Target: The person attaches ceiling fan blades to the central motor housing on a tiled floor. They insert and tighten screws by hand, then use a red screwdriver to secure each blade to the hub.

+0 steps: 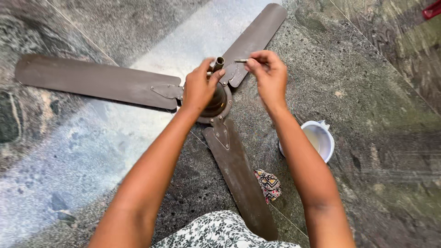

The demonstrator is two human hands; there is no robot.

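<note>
A brown three-bladed ceiling fan lies flat on the stone floor, its short rod sticking up from the round hub. My left hand rests on top of the hub and curls around the base of the rod. Just right of the rod, my right hand pinches a small metal bolt between thumb and fingers, its tip pointing left toward the rod. Whether the bolt touches the rod cannot be told.
A white plastic mug stands on the floor right of my right forearm. A small patterned cloth lies beside the near blade. My floral-clothed lap fills the bottom edge. A red object shows at the top right corner.
</note>
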